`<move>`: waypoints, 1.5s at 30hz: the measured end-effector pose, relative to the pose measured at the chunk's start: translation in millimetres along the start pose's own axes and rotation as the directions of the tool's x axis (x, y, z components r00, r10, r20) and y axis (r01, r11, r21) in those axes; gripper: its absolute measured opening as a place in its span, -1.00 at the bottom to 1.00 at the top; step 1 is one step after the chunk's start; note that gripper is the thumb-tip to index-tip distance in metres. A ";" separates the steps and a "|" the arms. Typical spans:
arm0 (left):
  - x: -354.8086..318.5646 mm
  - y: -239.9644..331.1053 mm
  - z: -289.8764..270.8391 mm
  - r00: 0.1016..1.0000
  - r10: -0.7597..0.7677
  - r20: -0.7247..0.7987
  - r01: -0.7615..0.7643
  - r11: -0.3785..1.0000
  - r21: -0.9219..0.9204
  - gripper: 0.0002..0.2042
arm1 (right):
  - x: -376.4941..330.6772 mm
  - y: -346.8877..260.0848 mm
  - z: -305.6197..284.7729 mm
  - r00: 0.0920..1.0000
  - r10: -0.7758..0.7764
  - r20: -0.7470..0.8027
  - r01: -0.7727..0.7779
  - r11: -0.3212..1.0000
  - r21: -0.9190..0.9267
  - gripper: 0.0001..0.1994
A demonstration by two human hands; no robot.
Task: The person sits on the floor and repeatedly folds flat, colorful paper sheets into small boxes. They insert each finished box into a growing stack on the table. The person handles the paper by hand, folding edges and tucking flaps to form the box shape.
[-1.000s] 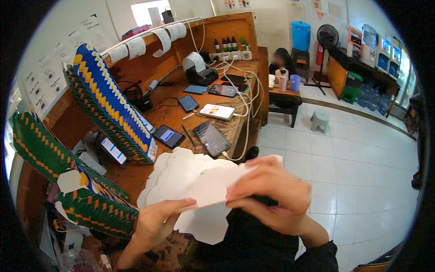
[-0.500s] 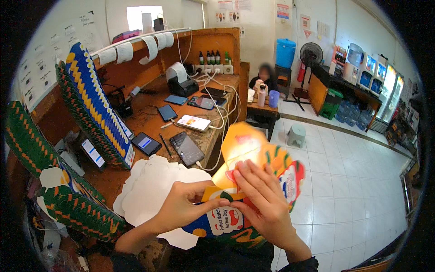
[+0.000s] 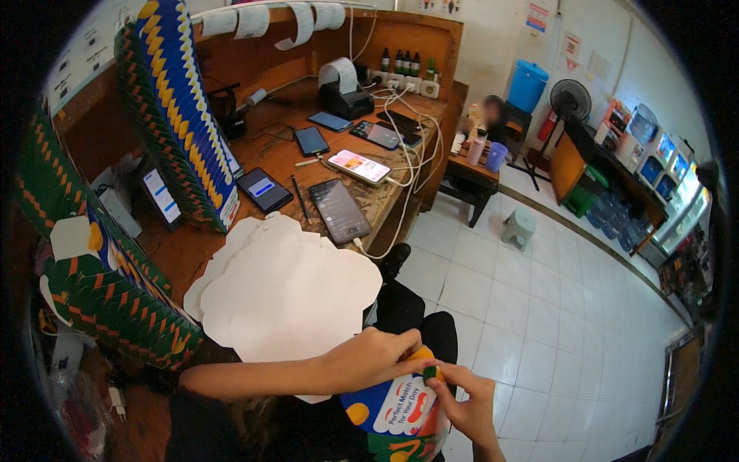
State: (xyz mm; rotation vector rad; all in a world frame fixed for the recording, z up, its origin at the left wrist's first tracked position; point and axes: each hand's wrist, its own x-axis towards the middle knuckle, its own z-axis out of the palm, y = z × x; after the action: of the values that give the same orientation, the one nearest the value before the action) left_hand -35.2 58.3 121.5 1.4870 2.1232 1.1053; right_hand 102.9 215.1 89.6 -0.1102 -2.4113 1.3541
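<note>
Low at the front, above my lap, I hold a printed cardboard carton in blue, green and yellow with a white label panel. My left hand reaches across from the left, its fingers closed on the carton's yellow top edge. On the other side, my right hand pinches the same edge beside a small green part, thumb and fingertips together. The carton's lower part runs out of the picture. Just beyond my left forearm lies a stack of white die-cut card sheets with scalloped edges.
Long rows of nested printed cartons stand at the left. Phones, including a dark one on a white cable, lie on the wooden desk near a receipt printer. A grey stool stands on white floor tiles; a person sits farther back.
Both hands have moved down with the carton, and its raised yellow flap no longer shows. My right hand has gone from lying flat on it to pinching its edge. The view has shifted.
</note>
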 end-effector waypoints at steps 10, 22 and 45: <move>9.6 -45.4 19.6 0.788 -0.355 0.503 0.545 0.023 -0.838 -0.31 | 19.8 4.8 -27.6 0.971 -0.086 -0.222 0.064 0.993 -0.102 -0.84; -2.0 -49.3 20.8 0.882 -0.256 0.396 0.444 0.168 -0.880 -0.57 | 28.3 31.1 -12.4 0.981 -0.046 0.190 0.045 0.999 0.008 -0.79; -2.2 -57.6 24.8 0.878 -0.235 0.416 0.461 0.188 -0.867 -0.50 | 12.6 29.1 15.0 0.975 -0.222 -0.031 0.210 0.953 -0.217 -0.77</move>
State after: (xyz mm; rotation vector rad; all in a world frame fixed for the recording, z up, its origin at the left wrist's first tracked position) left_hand -55.8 57.4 62.3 0.3953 1.0266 1.5177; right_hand 82.6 221.6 61.8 0.0597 -2.4334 0.9827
